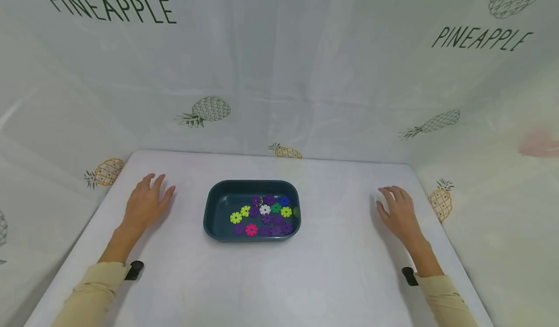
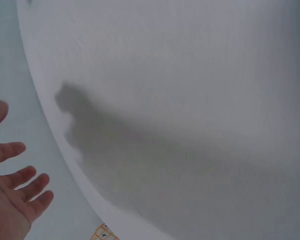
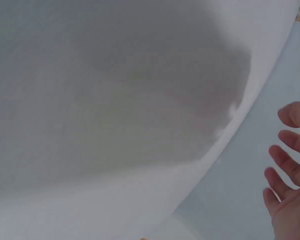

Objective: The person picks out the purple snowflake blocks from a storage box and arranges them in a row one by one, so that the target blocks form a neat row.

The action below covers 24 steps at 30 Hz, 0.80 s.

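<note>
A dark teal tray (image 1: 220, 225) stands near the middle of the white table. Snowflake-shaped plastic discs lie in it, mostly toward its right side: several purple ones, a pink disc (image 1: 251, 229), a white disc (image 1: 265, 209), a green disc (image 1: 276, 207), a blue disc (image 1: 284, 201) and some yellow ones. Left of the tray, my left hand (image 1: 145, 202) is held over the table with fingers loosely spread and nothing in it. My right hand (image 1: 398, 213), far to the tray's right, is likewise bare, its fingers relaxed. Each wrist view shows its own hand's spread fingers and a shadow.
The white table (image 1: 340, 269) ends at a straight back edge and slanting sides. Behind it hangs a pale curtain (image 1: 279, 65) printed with pineapples and lettering. A black wrist strap (image 1: 134, 270) shows at the left cuff, another strap (image 1: 409, 276) at the right.
</note>
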Each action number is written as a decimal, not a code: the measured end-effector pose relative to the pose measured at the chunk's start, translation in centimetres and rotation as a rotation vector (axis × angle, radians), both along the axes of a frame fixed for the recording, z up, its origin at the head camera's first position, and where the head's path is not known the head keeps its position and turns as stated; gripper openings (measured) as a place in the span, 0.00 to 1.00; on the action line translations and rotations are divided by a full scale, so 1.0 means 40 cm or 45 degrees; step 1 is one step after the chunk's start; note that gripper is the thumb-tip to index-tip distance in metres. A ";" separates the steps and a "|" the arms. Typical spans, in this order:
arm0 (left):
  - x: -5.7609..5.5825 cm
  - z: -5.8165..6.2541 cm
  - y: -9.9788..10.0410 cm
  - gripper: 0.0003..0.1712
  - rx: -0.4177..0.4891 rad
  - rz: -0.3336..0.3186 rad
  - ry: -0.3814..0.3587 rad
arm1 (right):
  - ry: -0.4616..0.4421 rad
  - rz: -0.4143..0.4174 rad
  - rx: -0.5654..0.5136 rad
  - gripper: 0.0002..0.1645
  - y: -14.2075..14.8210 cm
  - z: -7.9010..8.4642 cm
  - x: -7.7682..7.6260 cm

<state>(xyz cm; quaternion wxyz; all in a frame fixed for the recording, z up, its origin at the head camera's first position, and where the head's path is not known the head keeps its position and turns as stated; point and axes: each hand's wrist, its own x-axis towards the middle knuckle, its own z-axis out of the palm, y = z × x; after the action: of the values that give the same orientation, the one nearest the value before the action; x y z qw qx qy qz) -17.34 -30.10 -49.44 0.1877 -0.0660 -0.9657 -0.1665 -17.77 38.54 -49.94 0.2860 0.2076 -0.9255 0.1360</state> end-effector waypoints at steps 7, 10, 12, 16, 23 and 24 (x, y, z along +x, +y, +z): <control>0.016 0.027 0.041 0.23 0.252 0.047 -0.044 | 0.079 0.090 -0.106 0.16 -0.039 0.020 -0.007; 0.021 0.038 0.055 0.25 0.342 0.046 -0.118 | 0.057 0.099 -0.126 0.15 -0.053 0.028 -0.008; 0.024 0.043 0.065 0.25 0.394 0.039 -0.131 | 0.037 0.102 -0.137 0.15 -0.064 0.033 -0.009; 0.029 0.045 0.085 0.23 0.466 0.009 -0.112 | 0.005 0.111 -0.153 0.15 -0.094 0.045 -0.011; 0.039 0.047 0.120 0.22 0.589 -0.063 -0.079 | -0.040 0.140 -0.187 0.16 -0.148 0.059 -0.010; 0.041 0.048 0.125 0.22 0.600 -0.068 -0.077 | -0.049 0.142 -0.192 0.16 -0.156 0.061 -0.009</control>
<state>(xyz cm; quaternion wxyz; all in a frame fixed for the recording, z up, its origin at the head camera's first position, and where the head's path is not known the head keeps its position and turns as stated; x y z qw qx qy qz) -15.71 -25.10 -47.51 0.1644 -0.0407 -0.9033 -0.3941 -18.14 32.31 -47.51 0.2749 0.2339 -0.9051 0.2249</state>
